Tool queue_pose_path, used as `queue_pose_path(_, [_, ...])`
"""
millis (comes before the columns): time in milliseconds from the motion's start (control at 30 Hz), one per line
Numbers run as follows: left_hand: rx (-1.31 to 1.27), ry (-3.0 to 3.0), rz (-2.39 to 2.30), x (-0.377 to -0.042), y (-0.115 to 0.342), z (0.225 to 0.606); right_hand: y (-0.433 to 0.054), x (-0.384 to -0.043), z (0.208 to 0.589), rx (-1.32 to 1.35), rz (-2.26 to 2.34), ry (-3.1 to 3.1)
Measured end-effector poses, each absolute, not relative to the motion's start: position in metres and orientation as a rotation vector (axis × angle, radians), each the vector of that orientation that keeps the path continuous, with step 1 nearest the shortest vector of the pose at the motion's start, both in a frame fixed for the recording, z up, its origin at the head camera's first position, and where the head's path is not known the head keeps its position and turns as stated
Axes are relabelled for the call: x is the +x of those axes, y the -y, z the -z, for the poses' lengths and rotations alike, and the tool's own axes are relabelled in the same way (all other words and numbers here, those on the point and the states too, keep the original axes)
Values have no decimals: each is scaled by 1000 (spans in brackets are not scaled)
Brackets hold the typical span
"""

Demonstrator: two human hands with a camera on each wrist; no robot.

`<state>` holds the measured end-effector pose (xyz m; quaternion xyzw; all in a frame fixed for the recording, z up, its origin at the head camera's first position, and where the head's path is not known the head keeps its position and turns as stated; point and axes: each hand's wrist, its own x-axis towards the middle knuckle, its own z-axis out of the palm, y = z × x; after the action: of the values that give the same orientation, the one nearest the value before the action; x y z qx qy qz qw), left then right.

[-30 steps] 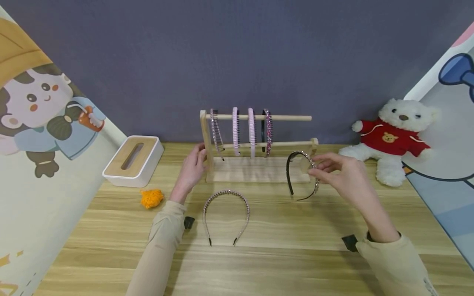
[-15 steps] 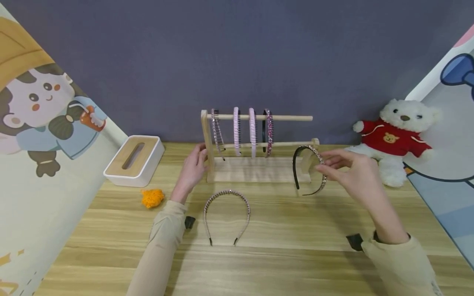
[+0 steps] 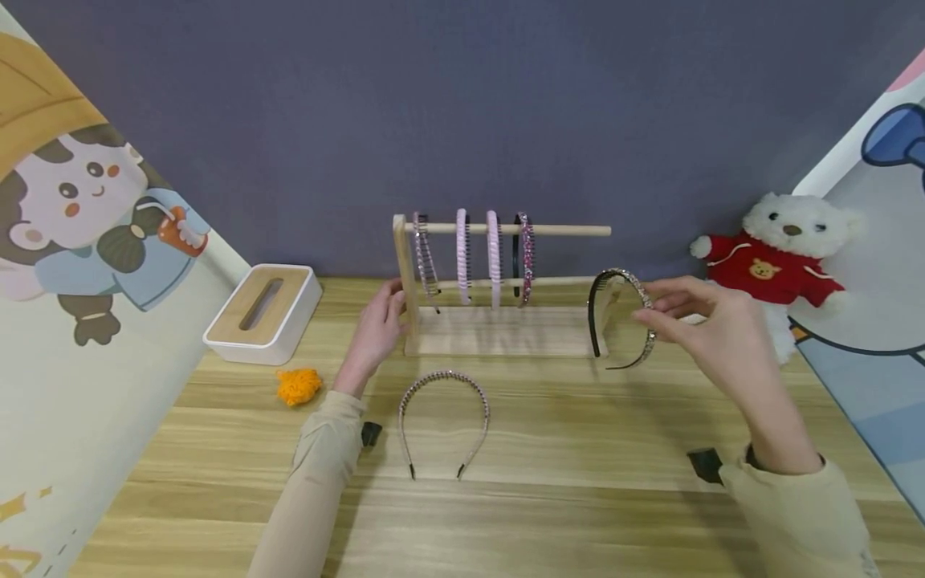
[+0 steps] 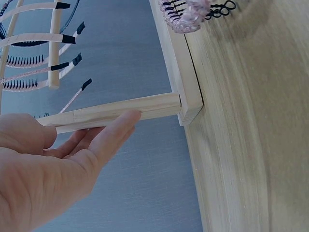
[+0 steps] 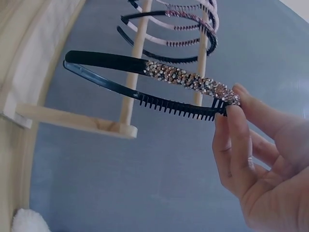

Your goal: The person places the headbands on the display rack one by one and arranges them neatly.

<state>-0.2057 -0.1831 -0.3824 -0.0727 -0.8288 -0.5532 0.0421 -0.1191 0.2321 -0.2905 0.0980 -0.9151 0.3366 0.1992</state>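
In the head view, my right hand (image 3: 730, 329) pinches a black toothed headband (image 5: 186, 78) covered with sparkly rhinestones, thumb and fingertips on its crown. The headband hangs close to the right end of the wooden display rack (image 3: 499, 333), its ends pointing down. My left hand (image 3: 374, 325) lies against the rack's left upright (image 4: 113, 112), fingers fairly straight along the wood. Several headbands hang over the rack's rods, among them a pale pink wrapped one (image 3: 462, 257) and a magenta glittery one (image 3: 527, 258). A thin beaded headband (image 3: 443, 376) lies on the table before the rack.
A white tissue box (image 3: 263, 313) with a wooden lid stands at the left, an orange yarn bundle (image 3: 299, 387) before it. A white teddy bear (image 3: 766, 269) in a red hoodie sits at the right. Behind the rack rises a dark blue-grey wall (image 3: 506, 104).
My right hand has moved right and slightly up with the rhinestone headband, toward the rack's right end. The left hand stays at the left upright.
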Motion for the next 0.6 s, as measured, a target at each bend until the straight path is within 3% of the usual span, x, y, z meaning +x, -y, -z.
queue_pose_path(600, [-230,2532,1695,-205,183,382,-241,-125,269,135,-906,2552])
